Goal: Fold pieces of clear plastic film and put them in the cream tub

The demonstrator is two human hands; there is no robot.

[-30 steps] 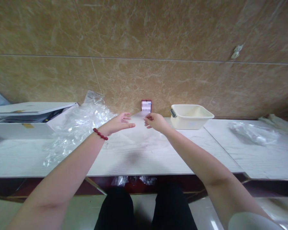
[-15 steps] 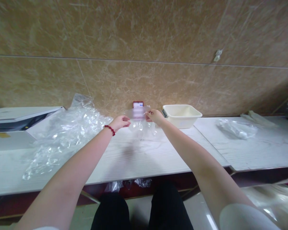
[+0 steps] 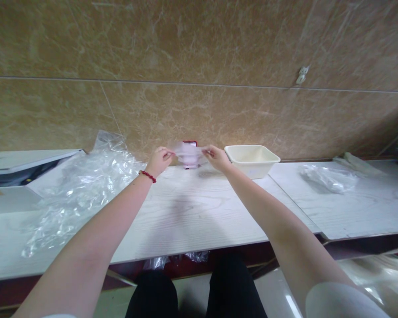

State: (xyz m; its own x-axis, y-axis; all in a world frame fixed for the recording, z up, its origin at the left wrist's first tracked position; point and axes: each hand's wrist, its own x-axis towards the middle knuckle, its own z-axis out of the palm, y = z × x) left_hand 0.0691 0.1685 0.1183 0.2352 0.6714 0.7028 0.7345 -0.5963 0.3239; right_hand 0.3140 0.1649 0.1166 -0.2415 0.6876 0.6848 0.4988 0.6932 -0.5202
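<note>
Both my hands are raised over the far side of the white table (image 3: 185, 216), holding a small clear plastic bag (image 3: 188, 155) between them. My left hand (image 3: 159, 160), with a red bead bracelet at the wrist, pinches the bag's left edge. My right hand (image 3: 216, 157) pinches its right edge. The bag is blurred and hangs in front of a small red object (image 3: 190, 143) that stands against the wall.
A heap of clear plastic bags (image 3: 82, 185) lies on the left of the table beside a flat white box (image 3: 23, 161). A cream plastic tub (image 3: 252, 159) sits just right of my right hand. Another clear bag (image 3: 328, 179) lies on the adjoining table at right.
My left hand went from open to pinching the bag's left edge. Both hands lifted the bag off the table and stretched it between them.
</note>
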